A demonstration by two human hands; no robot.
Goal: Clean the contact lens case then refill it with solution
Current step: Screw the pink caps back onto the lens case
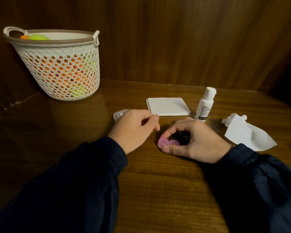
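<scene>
Right hand (pixel 196 140) pinches pink lens case (pixel 168 143) on surface (pixel 158 182), thumb and forefinger closed on its left cap, likely bracing it for twisting. Left hand (pixel 134 128) just beside, fingers (pixel 155 121) loosely curled, holding nothing visible. Solution bottle (pixel 205 105) upright behind, capped, in reach for refill. Folded tissue (pixel 167 106) and crumpled tissue (pixel 247 133) alongside for wiping. Clear lid (pixel 119 114) partly hidden behind left hand.

left sleeve (pixel 71 180): dark navy, gathered cuff | right sleeve (pixel 259 180): same | hands bare
</scene>
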